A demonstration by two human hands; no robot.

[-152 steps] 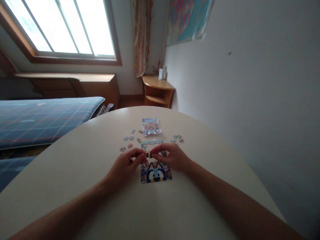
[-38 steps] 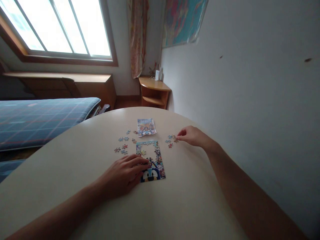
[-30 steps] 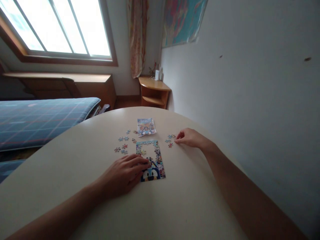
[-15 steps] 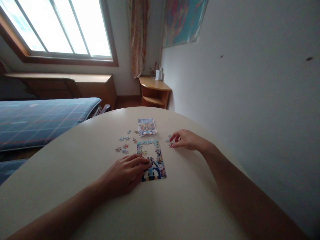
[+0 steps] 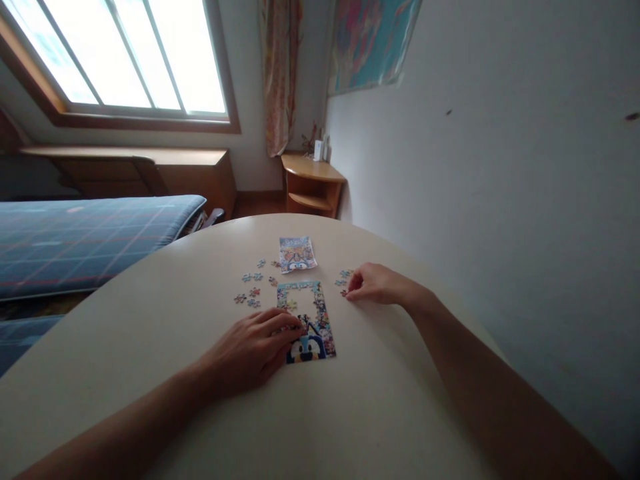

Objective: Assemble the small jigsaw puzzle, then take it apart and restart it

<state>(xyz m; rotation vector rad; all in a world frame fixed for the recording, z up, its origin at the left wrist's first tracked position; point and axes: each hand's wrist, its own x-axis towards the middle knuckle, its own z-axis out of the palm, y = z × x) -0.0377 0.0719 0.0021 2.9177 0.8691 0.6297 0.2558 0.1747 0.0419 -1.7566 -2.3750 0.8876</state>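
While the left hand [image 5: 265,340] rests palm-down and loosely open on the left side of the partly filled puzzle [image 5: 309,348], head cam shows the right hand [image 5: 376,283] nearly pinched shut by a reddish piece [image 5: 343,293] right of it, can't tell if gripped. Pieces look light, stiffish, tabs probably bendable, so I'd grab the edges

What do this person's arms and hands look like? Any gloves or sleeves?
Neither shows. The left hand and right hand are bare, each with slender fingers, and the left forearm and right forearm are uncovered. I can make out no watch, bracelet or ring.
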